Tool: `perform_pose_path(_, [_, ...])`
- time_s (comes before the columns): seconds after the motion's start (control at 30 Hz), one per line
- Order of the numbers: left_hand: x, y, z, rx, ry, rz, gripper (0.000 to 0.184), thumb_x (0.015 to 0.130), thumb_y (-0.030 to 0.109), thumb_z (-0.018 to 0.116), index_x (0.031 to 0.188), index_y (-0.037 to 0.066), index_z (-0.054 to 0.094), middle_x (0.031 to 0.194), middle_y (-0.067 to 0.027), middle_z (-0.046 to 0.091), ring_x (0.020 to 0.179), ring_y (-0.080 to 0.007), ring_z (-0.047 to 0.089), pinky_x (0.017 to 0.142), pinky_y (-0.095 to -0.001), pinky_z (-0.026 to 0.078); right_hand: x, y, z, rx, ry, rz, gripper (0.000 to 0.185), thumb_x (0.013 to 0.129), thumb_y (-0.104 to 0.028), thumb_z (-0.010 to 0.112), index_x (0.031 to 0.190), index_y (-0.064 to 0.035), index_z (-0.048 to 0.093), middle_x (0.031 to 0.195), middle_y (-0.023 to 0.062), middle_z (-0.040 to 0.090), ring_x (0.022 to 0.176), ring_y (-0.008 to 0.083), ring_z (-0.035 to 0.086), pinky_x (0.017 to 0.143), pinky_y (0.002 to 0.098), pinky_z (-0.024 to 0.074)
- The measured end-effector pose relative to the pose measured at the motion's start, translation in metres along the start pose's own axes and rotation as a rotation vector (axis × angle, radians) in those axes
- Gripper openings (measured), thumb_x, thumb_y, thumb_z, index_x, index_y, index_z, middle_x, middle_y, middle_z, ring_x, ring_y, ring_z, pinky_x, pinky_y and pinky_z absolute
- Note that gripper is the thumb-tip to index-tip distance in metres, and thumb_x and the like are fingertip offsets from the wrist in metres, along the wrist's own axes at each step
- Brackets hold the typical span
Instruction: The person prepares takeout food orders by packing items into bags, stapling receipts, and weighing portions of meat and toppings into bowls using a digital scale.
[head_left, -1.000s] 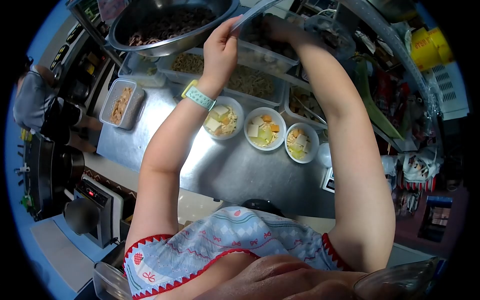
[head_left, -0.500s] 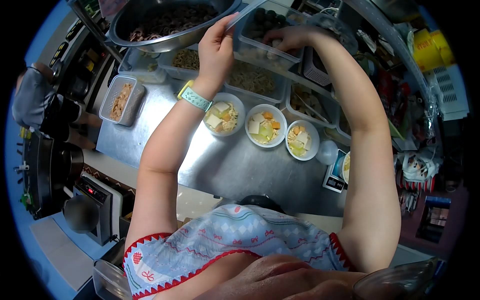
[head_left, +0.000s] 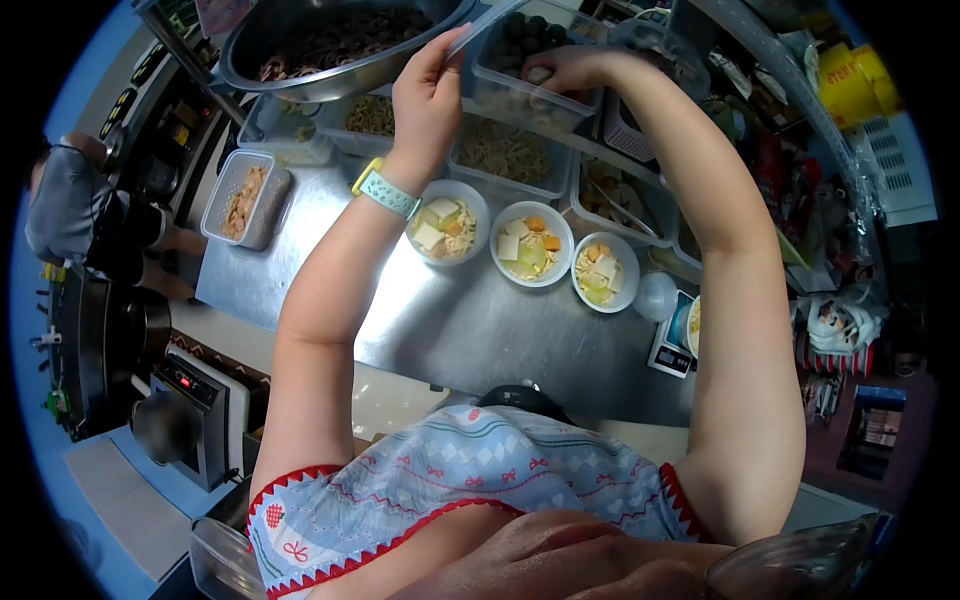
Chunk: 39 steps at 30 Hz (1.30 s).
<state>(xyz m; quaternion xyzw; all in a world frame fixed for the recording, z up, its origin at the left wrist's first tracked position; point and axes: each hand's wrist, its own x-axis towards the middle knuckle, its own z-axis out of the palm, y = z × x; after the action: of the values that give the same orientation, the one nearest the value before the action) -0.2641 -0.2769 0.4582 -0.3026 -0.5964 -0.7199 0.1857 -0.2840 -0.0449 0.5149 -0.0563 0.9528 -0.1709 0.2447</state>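
My left hand [head_left: 428, 95], with a watch on its wrist, grips the edge of a clear plastic lid [head_left: 488, 22]. My right hand [head_left: 572, 72] is inside a clear container [head_left: 535, 112] at the back, its fingers closed around a pale, roundish piece of food [head_left: 540, 75]. Dark green balls [head_left: 525, 35] fill the far part of that container, and paler pieces lie nearer. In front of my hands stand three white bowls with pale cubes, orange pieces and noodle-like strips: a left bowl [head_left: 482, 225], a middle bowl [head_left: 497, 268] and a right bowl [head_left: 627, 290].
A large metal bowl [head_left: 300, 92] of dark food stands at the back left. Food tubs line the counter's rear, including one of pale strips [head_left: 505, 150]. A basket tub [head_left: 265, 225] sits left, a kitchen scale [head_left: 670, 350] right. Another person [head_left: 75, 200] is at far left.
My right hand has shifted slightly left and up inside the container, with the pale piece showing at its fingertips. My left hand keeps hold of the lid, nearly still.
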Motion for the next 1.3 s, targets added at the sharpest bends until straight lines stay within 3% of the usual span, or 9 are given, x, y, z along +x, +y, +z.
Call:
perform_pose_path(0.27, [0.003, 0.005, -0.001, -0.007, 0.013, 0.019, 0.037, 0.087, -0.005, 0.045, 0.119, 0.004, 0.061, 0.104, -0.0083, 0.066, 0.094, -0.011, 0.06, 0.085, -0.023, 0.046, -0.01, -0.01, 0.003, -0.171, 0.068, 0.061, 0.054, 0.08, -0.035, 0.072, 0.128, -0.0191, 0.052, 0.103, 0.006, 0.064, 0.088, 0.0162, 0.06, 0.073, 0.0305, 0.0492])
perform_pose_path(0.33, [0.004, 0.005, -0.001, 0.002, 0.014, 0.023, 0.038, 0.087, -0.005, 0.044, 0.119, 0.004, 0.061, 0.105, -0.0084, 0.066, 0.094, -0.0112, 0.06, 0.085, -0.0231, 0.045, -0.006, 0.007, 0.003, 0.113, 0.038, -0.038, 0.038, 0.084, -0.03, 0.068, 0.117, -0.0158, 0.057, 0.088, 0.0037, 0.062, 0.075, 0.016, 0.057, 0.066, 0.0327, 0.0468])
perform_pose_path(0.67, [0.012, 0.006, 0.002, 0.171, -0.056, 0.146, 0.037, 0.085, -0.004, 0.051, 0.116, 0.011, 0.065, 0.108, -0.0089, 0.067, 0.1, -0.0225, 0.061, 0.09, -0.0311, 0.046, -0.02, 0.004, -0.008, 0.479, -0.114, -0.018, 0.034, 0.085, -0.03, 0.065, 0.115, -0.0134, 0.06, 0.098, 0.0014, 0.058, 0.086, 0.0111, 0.053, 0.074, 0.0265, 0.0473])
perform_pose_path(0.77, [0.013, 0.007, 0.005, 0.367, -0.142, 0.318, 0.037, 0.084, -0.005, 0.054, 0.114, 0.014, 0.066, 0.113, -0.005, 0.066, 0.104, -0.0267, 0.059, 0.094, -0.0343, 0.045, -0.056, 0.004, -0.022, 0.5, 0.006, -0.087, 0.037, 0.086, -0.032, 0.065, 0.116, -0.0101, 0.06, 0.101, 0.0015, 0.062, 0.091, 0.0099, 0.055, 0.08, 0.0255, 0.0472])
perform_pose_path(0.8, [0.013, 0.006, 0.008, 0.455, -0.18, 0.38, 0.037, 0.084, -0.005, 0.055, 0.113, 0.016, 0.066, 0.115, -0.0027, 0.066, 0.105, -0.0276, 0.058, 0.095, -0.0354, 0.045, -0.08, -0.001, -0.013, 0.564, 0.25, 0.029, 0.032, 0.089, -0.028, 0.063, 0.115, -0.0109, 0.06, 0.1, 0.0011, 0.063, 0.086, 0.0076, 0.055, 0.077, 0.0223, 0.0473])
perform_pose_path(0.93, [0.008, -0.012, 0.025, 0.649, -0.375, 0.546, 0.037, 0.084, 0.001, 0.059, 0.115, 0.02, 0.065, 0.123, -0.0017, 0.062, 0.118, -0.0285, 0.053, 0.098, -0.0393, 0.042, -0.181, 0.056, 0.036, 1.204, 0.279, -0.221, 0.023, 0.092, -0.019, 0.058, 0.114, -0.0123, 0.055, 0.1, 0.0066, 0.063, 0.076, 0.0083, 0.057, 0.068, 0.0192, 0.0489])
perform_pose_path(1.03, [-0.006, -0.026, 0.036, 0.962, -0.534, 0.47, 0.044, 0.084, 0.03, 0.057, 0.128, 0.032, 0.056, 0.143, 0.001, 0.046, 0.133, -0.0288, 0.037, 0.101, -0.0616, 0.025, -0.273, 0.041, 0.126, 1.617, 0.457, -0.362, 0.032, 0.09, -0.02, 0.059, 0.119, -0.0109, 0.048, 0.098, 0.014, 0.062, 0.077, 0.0136, 0.059, 0.067, 0.0225, 0.0501])
perform_pose_path(1.13, [-0.002, -0.047, 0.047, 1.174, -0.543, 0.507, 0.046, 0.087, 0.042, 0.053, 0.131, 0.032, 0.052, 0.142, -0.0027, 0.045, 0.135, -0.0296, 0.033, 0.102, -0.0618, 0.021, -0.349, -0.023, 0.189, 1.775, 0.52, -0.6, 0.038, 0.083, -0.022, 0.066, 0.115, -0.0075, 0.051, 0.1, 0.0167, 0.061, 0.081, 0.0196, 0.061, 0.072, 0.028, 0.0508])
perform_pose_path(1.3, [-0.033, -0.01, 0.07, 0.775, -0.338, 0.684, 0.048, 0.081, 0.038, 0.061, 0.129, 0.033, 0.055, 0.144, -0.0141, 0.038, 0.133, -0.0368, 0.029, 0.108, -0.0536, 0.018, -0.444, -0.084, 0.204, 1.538, 0.805, -0.572, 0.019, 0.087, -0.026, 0.068, 0.099, -0.0169, 0.056, 0.091, 0.0219, 0.058, 0.068, 0.0205, 0.06, 0.056, 0.0238, 0.0485])
